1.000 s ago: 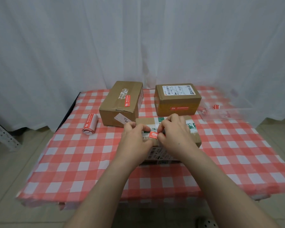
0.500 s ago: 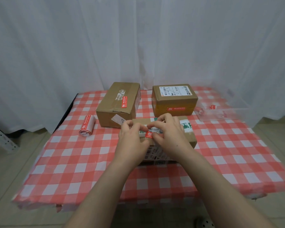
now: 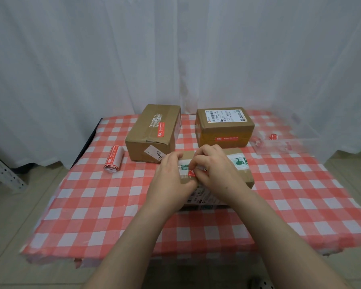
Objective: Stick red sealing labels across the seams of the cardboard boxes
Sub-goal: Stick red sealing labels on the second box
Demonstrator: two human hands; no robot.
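Note:
A flat cardboard box (image 3: 243,174) with white and green tape lies nearest me on the checked table (image 3: 92,205). Both my hands are on its left part. My right hand (image 3: 215,170) pinches a red sealing label (image 3: 191,173) against the box top, hiding most of it. My left hand (image 3: 171,178) curls its fingers over the box's left end, right beside the label. Behind stand a left box (image 3: 150,140) with a red label (image 3: 161,129) on top and a right box (image 3: 223,124) with a red label (image 3: 227,138) across its front.
A roll of red labels (image 3: 114,158) lies left of the boxes. A clear plastic tray (image 3: 283,142) holding red scraps sits at the right rear. White curtains hang behind the table. Floor shows on both sides, and the table's front edge is close to me.
The view has drifted slightly. My hands have closed in on each other over the label, and less of the red strip shows than a second ago.

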